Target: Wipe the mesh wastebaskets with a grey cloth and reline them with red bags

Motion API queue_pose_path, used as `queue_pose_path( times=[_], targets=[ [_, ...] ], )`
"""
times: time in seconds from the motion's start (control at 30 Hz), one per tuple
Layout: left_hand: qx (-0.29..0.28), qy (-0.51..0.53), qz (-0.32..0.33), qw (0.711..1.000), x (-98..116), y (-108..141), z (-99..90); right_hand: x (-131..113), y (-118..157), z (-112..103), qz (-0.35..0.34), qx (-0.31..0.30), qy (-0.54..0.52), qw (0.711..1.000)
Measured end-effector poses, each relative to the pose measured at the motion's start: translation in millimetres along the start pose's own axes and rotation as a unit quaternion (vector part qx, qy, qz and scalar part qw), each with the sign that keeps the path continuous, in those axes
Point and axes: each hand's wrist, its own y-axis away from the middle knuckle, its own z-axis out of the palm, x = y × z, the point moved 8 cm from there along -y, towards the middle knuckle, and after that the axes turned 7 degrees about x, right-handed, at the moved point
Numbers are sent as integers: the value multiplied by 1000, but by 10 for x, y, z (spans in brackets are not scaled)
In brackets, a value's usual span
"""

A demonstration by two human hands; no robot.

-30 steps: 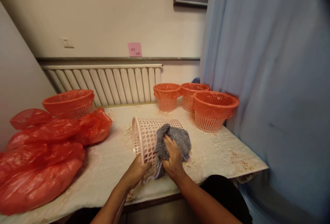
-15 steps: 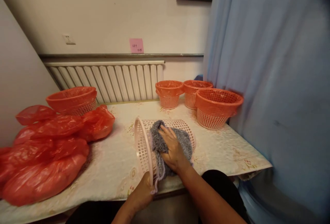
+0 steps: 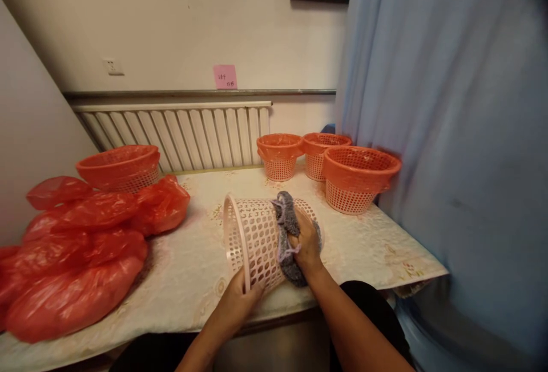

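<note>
A pale pink plastic basket (image 3: 261, 241) with a perforated wall lies on its side on the table, its mouth facing left. My left hand (image 3: 240, 300) grips the near part of its rim, thumb on the outside. Against the basket's outer wall, toward its base, my right hand (image 3: 307, 243) presses a bunched grey cloth (image 3: 287, 218) with a lilac edge cord. The fingers of that hand are closed around the cloth and partly hidden by it.
Three baskets lined with red bags stand at the back right, one of them a larger basket (image 3: 360, 181) near the blue curtain (image 3: 428, 132). Another lined basket (image 3: 120, 166) is at the left behind filled red plastic bags (image 3: 81, 269). A floral cloth covers the table (image 3: 184, 280).
My right hand has slid the cloth toward the basket's base and bunched it up, baring more of the wall. My left hand now shows its thumb over the rim's outside.
</note>
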Motion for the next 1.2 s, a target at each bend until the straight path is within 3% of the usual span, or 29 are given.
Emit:
queue_pose_path(
  times=[0.13,0.27,0.37,0.5,0.6,0.7,0.8,0.9,1.03,1.2],
  targets=[
    [74,79,-31,994,93,-114,-73,-347,94,56,-94,-29,-8,995],
    [74,95,-21,992,120,-170,-75,-705,235,170,-172,-98,0,980],
    [66,73,4,995,115,-180,-101,-729,250,196,-170,-96,12,981],
    [32,73,16,997,55,-181,-102,-347,118,156,-112,-68,48,990],
    [11,70,11,997,-27,-174,-100,153,-26,-23,-25,-10,108,994],
    [6,55,4,998,-67,-163,-122,590,-71,-234,73,44,180,980],
    [15,41,-8,999,-35,-165,-161,687,-3,-303,110,68,201,971],
    [17,37,-19,999,24,-189,-181,416,116,-180,74,51,164,982],
    [2,62,-13,998,61,-236,-151,-255,293,85,-28,-21,64,997],
    [2,3,40,999,180,-215,-130,-885,377,264,-123,-96,16,988]
  ],
)
